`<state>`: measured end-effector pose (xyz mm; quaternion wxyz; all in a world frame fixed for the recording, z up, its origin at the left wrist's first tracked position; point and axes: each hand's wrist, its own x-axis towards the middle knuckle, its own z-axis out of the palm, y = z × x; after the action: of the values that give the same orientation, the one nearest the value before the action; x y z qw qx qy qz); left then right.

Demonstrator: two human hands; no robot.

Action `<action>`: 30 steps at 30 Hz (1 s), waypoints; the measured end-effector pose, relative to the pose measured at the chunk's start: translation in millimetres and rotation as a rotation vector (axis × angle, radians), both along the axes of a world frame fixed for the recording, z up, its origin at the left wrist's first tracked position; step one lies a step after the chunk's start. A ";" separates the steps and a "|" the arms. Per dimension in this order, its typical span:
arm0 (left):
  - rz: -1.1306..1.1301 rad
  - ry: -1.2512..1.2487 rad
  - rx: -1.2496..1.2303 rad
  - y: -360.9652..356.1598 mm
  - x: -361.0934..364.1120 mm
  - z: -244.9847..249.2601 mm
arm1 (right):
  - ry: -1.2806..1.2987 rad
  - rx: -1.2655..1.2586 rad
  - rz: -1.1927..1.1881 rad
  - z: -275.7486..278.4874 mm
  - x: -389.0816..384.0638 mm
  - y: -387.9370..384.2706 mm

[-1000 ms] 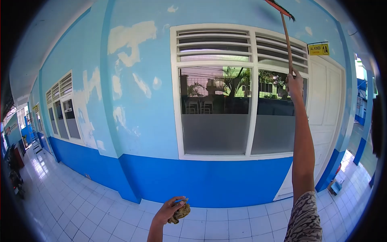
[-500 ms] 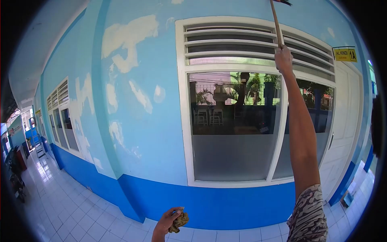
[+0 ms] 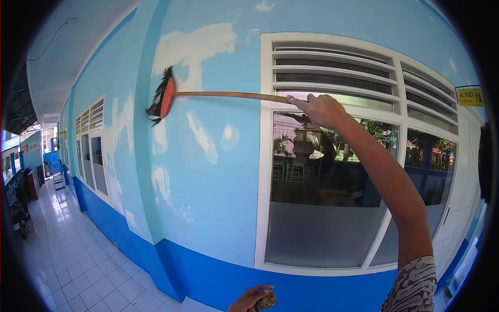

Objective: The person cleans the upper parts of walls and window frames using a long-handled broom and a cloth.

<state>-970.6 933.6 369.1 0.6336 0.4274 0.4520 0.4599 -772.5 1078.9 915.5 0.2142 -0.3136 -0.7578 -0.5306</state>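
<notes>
My right hand (image 3: 323,110) is closed round the end of the wooden handle of a broom (image 3: 167,98). The handle runs almost level to the left, across the window frame. Its orange head and dark bristles are beside the wall's pillar (image 3: 147,130), over the light blue wall (image 3: 228,177). Low in the view, my left hand (image 3: 247,300) grips a crumpled brownish-yellow cloth (image 3: 265,301), partly cut off by the frame's lower edge. Whitish patches (image 3: 200,44) mark the wall around the broom head.
A white-framed window (image 3: 264,156) with slatted vents above fills the middle right. Beyond it hang a yellow sign (image 3: 469,96) and a white door. On the left a tiled walkway (image 3: 91,270) leads to a ladder (image 3: 57,169), with motorcycles parked along its side.
The broom has swung from upright at the top of the view down to the left and now lies level. My view has turned left. The cloth remains in my left hand.
</notes>
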 end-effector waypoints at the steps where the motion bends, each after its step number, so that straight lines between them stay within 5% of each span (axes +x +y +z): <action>1: 0.005 0.003 -0.038 2.2 -10.4 -1.8 | 0.006 0.069 -0.003 5.5 16.1 6.8; 8: 0.065 -0.027 -0.051 9.6 -93.2 -4.1 | 0.550 0.236 0.208 63.1 109.2 42.6; 12: 0.087 -0.018 -0.065 6.6 -123.0 2.3 | 0.743 0.414 0.469 112.8 76.8 88.1; 14: 0.088 -0.019 -0.009 8.3 -134.7 -2.0 | 1.037 0.230 0.536 120.0 36.1 66.5; 16: 0.076 -0.037 -0.029 4.9 -143.0 2.1 | 1.028 0.146 0.594 101.0 -5.4 52.4; 20: 0.018 -0.039 -0.023 9.7 -147.8 4.2 | 0.624 0.071 0.682 19.4 -57.7 71.9; 21: 0.032 -0.050 -0.031 11.5 -146.2 5.5 | 0.586 -0.067 0.461 -12.2 -71.5 52.0; 26: -0.018 -0.054 0.013 11.4 -140.1 -0.7 | -0.018 -0.192 0.135 -170.2 -57.8 16.3; 30: -0.031 -0.110 0.058 11.2 -122.6 -9.6 | -0.146 -0.295 0.071 -187.0 18.7 -20.9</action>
<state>-1093.2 944.8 359.4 0.6518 0.4265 0.3964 0.4859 -753.8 1058.0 728.5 0.1290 -0.2754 -0.8517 -0.4268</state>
